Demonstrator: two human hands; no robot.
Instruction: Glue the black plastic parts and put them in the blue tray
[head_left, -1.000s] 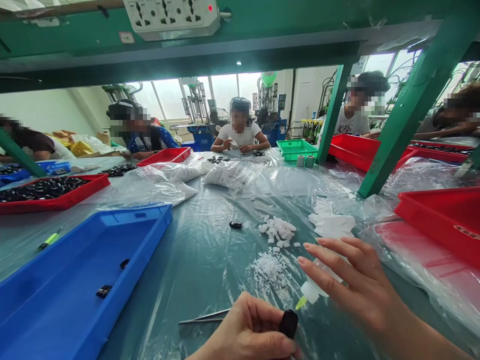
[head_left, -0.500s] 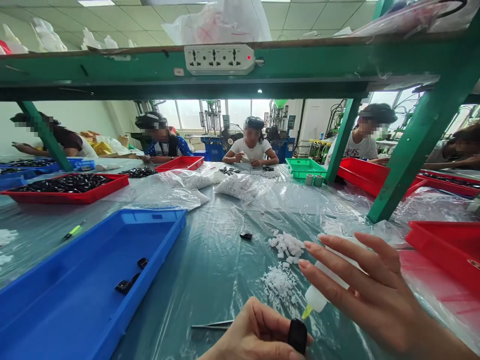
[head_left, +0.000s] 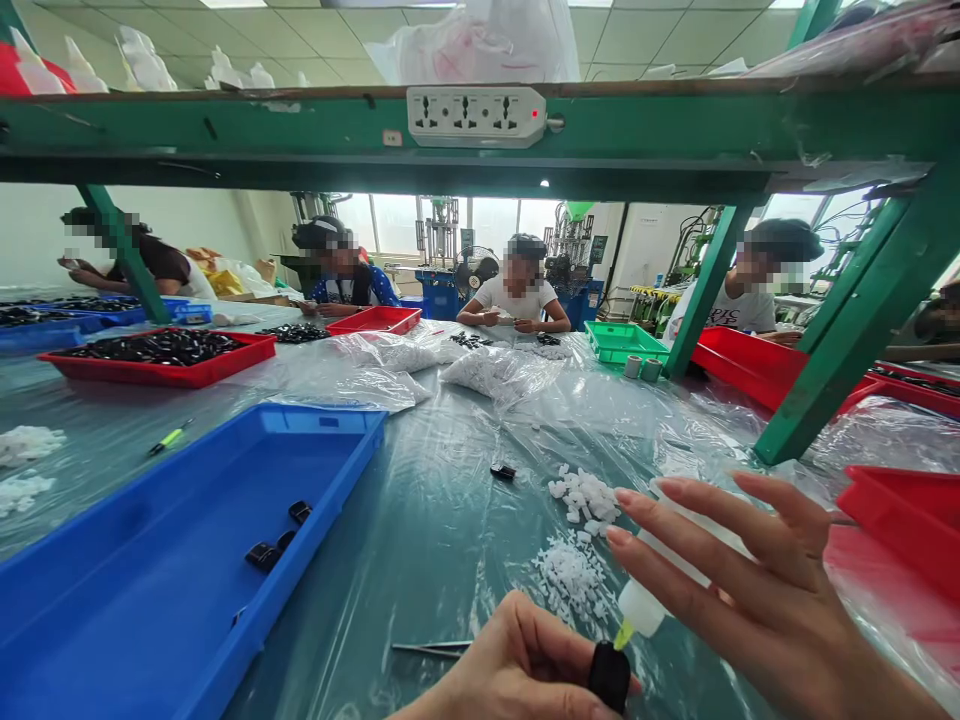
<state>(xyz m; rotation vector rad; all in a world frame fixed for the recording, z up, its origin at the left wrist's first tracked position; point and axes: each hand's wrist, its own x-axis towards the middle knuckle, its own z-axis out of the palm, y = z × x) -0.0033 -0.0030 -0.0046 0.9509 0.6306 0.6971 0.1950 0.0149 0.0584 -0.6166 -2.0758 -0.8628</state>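
Observation:
My left hand (head_left: 517, 665) grips a small glossy black plastic piece (head_left: 609, 680) between thumb and fingers at the bottom of the view. Just above that piece is the yellow nozzle (head_left: 623, 634) of a white squeeze bottle (head_left: 642, 608); its tip looks to be at the top edge, though contact is hard to make out. The bottle lies in my right hand (head_left: 772, 590), whose fingers stretch over it and hide most of its body. Tweezers (head_left: 431, 648) rest beside my left hand. Two piles of white bits, a coarser pile (head_left: 585, 495) and a finer pile (head_left: 574, 575), lie beyond my hands.
A blue tray (head_left: 187, 530) with a few black pieces (head_left: 262, 556) stands on the left. One black piece (head_left: 502, 472) lies mid-table. A red tray (head_left: 900, 520) is at right. Green shelf posts (head_left: 840, 330) and a beam (head_left: 300, 135) frame the table; co-workers sit opposite.
The whole view has shifted, so the scenery sits further right in the picture. Both hands keep nearly the same pose, and the black piece has tilted slightly under the nozzle.

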